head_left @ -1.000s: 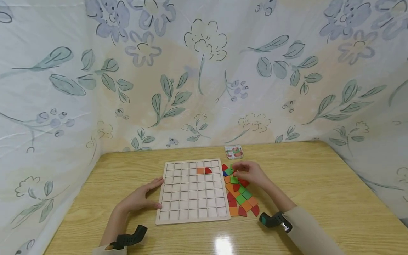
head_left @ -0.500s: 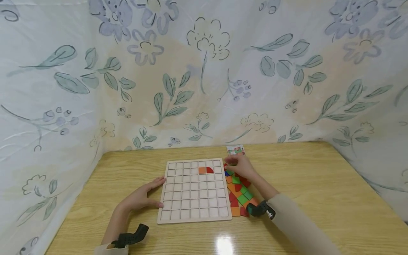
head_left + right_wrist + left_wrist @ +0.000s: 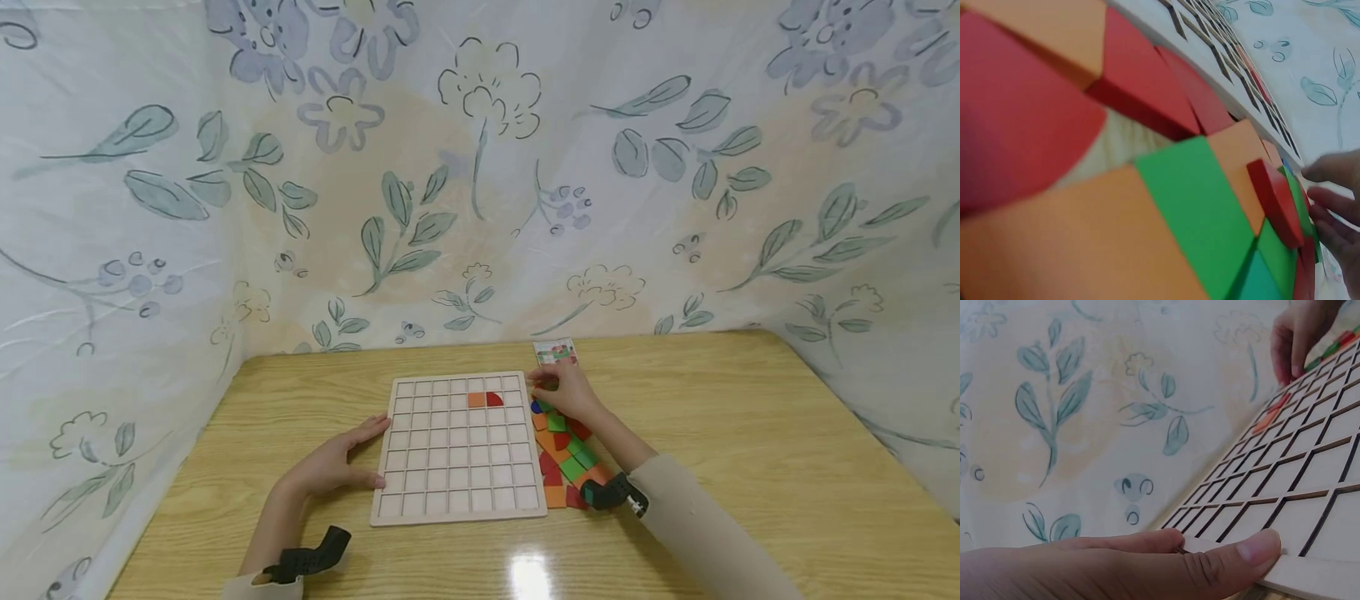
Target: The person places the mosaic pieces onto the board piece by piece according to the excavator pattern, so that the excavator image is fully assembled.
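A pale wooden grid board point(image 3: 459, 458) lies on the table, with an orange square tile point(image 3: 477, 400) and a red quarter-circle tile point(image 3: 494, 400) in its upper right part. My left hand point(image 3: 333, 467) rests at the board's left edge, its thumb on the rim in the left wrist view. My right hand point(image 3: 572, 392) reaches to the far end of a tile pile point(image 3: 573, 454) beside the board, fingers bent down near a red piece and a blue tile point(image 3: 537, 407). The right wrist view shows these fingers point(image 3: 1335, 203) by a green tile point(image 3: 1297, 200); a firm grip is not visible.
A small printed pattern card point(image 3: 555, 350) lies at the table's back, partly behind my right hand. Orange, green and red tiles overlap along the board's right side. A floral cloth point(image 3: 480, 208) hangs behind the wooden table point(image 3: 712, 433).
My right hand has moved left and a little away from me to the pile's far end. The red piece there has shifted slightly, showing more blue tile. My left hand stays at the board.
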### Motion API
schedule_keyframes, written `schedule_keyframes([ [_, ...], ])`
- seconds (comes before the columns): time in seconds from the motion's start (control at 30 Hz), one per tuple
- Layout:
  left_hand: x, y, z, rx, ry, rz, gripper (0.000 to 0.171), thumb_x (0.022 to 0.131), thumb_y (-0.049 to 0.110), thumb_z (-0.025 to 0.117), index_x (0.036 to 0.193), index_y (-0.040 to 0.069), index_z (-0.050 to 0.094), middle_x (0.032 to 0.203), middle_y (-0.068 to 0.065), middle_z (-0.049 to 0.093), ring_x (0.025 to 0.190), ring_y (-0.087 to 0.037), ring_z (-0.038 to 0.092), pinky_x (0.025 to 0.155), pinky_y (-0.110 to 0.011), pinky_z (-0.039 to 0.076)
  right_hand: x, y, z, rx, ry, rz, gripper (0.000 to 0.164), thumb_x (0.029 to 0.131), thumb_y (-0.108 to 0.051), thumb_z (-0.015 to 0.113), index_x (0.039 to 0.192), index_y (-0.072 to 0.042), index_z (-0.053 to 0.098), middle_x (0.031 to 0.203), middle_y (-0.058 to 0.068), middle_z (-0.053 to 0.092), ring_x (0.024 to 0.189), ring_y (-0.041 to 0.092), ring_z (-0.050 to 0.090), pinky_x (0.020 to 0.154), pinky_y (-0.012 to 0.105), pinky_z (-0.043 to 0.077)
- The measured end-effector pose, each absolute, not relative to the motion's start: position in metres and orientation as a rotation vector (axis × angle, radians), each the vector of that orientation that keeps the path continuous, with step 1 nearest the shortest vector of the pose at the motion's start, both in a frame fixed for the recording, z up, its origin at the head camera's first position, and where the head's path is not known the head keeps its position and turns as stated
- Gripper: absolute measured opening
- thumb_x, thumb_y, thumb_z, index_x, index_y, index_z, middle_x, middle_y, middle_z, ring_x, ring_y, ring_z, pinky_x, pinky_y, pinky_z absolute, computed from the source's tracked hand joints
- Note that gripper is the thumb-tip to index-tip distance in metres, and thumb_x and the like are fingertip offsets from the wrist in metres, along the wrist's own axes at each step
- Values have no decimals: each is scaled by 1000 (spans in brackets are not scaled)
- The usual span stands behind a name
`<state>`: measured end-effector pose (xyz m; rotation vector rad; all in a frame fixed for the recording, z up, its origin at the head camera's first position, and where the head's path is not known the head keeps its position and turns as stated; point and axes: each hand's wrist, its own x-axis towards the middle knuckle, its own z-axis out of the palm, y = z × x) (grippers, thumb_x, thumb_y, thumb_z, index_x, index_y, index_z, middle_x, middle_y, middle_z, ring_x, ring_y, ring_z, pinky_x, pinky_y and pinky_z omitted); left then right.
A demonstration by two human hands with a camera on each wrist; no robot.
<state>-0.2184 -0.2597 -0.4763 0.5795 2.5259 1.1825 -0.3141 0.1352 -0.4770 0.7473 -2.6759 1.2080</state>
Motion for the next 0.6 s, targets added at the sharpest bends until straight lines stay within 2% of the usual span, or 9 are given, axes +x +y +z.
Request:
schedule_keyframes([
  [0.23,-220,-258,-471,594,2585,1084,88,70,37,78,143,11,35,152,-14,21,137,-41,15,104,-62,20,-317,142,-476,801,-2748,1237,25,80,-2,68,104,-1,68,102,14,68,93,28,63,80,40,52],
  [0.43,-222,-256,-465,572,2578,1024,92,69,36,79,144,10,33,153,-11,18,138,-41,14,105,-61,19,-320,144,-469,873,-2786,1243,24,81,2,66,105,3,66,104,17,67,96,30,62,84,41,51],
  [0.6,-223,-256,-463,587,2563,1015,93,69,36,79,145,10,31,154,-12,16,138,-41,13,105,-61,18,-321,143,-467,784,-2840,1262,24,81,0,67,105,2,67,101,14,68,95,28,63,84,40,51],
])
